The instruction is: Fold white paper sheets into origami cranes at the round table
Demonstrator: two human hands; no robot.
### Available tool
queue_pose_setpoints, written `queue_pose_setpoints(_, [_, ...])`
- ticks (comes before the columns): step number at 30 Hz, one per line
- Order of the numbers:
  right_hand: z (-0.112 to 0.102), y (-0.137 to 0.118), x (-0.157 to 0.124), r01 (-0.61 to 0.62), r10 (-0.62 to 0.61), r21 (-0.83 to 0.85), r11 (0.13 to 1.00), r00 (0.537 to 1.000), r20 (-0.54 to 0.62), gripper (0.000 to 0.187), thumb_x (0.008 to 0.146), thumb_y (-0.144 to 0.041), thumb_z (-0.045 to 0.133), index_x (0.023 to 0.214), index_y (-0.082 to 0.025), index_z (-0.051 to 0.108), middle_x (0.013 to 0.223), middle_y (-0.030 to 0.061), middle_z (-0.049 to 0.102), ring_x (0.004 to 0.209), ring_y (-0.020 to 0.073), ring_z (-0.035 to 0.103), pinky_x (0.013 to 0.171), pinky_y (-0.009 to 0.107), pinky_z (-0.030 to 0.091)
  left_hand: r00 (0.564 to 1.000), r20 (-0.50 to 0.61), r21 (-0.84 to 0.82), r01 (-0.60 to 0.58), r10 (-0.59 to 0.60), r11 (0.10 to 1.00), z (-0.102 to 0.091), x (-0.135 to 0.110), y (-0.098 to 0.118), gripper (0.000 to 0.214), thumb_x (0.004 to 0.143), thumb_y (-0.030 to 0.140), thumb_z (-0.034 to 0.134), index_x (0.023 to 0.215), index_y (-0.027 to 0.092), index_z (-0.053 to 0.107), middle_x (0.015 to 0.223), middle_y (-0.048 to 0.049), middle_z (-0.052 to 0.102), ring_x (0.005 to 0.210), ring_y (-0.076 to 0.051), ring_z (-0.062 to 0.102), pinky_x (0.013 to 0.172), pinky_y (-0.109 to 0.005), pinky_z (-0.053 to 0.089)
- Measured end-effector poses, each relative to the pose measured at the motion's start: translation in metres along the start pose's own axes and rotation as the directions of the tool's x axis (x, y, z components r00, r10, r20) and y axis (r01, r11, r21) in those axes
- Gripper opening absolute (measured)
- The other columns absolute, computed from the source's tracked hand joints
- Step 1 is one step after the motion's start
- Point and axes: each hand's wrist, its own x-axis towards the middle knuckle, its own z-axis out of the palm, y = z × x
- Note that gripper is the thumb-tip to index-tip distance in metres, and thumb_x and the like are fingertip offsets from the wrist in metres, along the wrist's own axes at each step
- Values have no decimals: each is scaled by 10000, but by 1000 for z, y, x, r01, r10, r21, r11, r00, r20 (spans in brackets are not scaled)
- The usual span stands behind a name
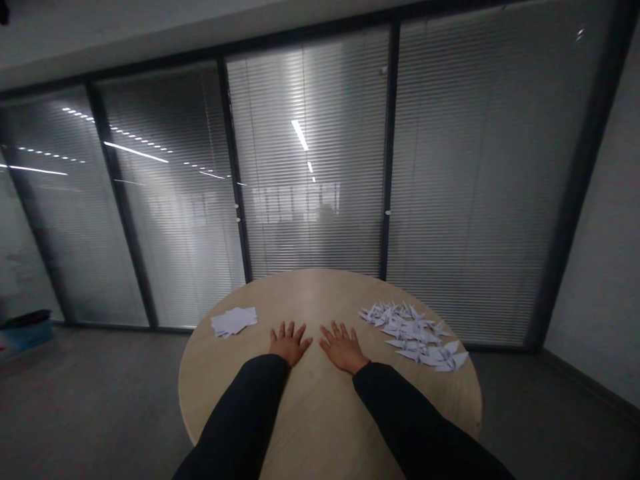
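Observation:
My left hand (289,345) lies flat on the round wooden table (300,293), fingers spread, holding nothing. My right hand (343,348) lies flat beside it, a little apart, fingers also spread and empty. Both arms wear dark sleeves. A small stack of white paper sheets (233,321) sits to the left of my left hand. Several folded white paper cranes (415,335) are spread on the table to the right of my right hand.
Behind the table stands a glass wall with closed blinds and dark frames (390,153). Grey floor surrounds the table. A blue box with something dark on top (25,330) sits on the floor at the far left.

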Motion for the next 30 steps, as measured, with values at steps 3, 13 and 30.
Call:
queue_pose_setpoints(3, [0,0,0,4,-4,13,1000,1000,-3,559,892,-515,177,1395,-283,249,1478,95,196,1344,322,162,1034,539,84,1000,-4,3,-10,10,1000,-1,-1,0,704,798,666,71,1397,328,220,1487,-68,168,1354,-334,87,1023,-595,81])
queue_pose_setpoints(13, [-1,0,-1,8,-9,-9,1000,1000,-15,553,894,-509,176,1392,-283,259,1470,102,219,1343,306,177,1033,535,89,1000,15,5,-22,22,1000,-1,1,-2,712,797,665,65,1403,319,207,1489,-69,158,1354,-334,78,1022,-597,88])
queue_pose_setpoints(30, [1,2,3,-5,4,20,1000,999,31,567,889,-529,161,1401,-291,224,1486,88,169,1350,311,143,1038,530,71,1000,11,-29,-23,23,999,-2,1,-3,722,786,684,79,1396,326,226,1487,-74,165,1355,-334,72,1024,-598,71])
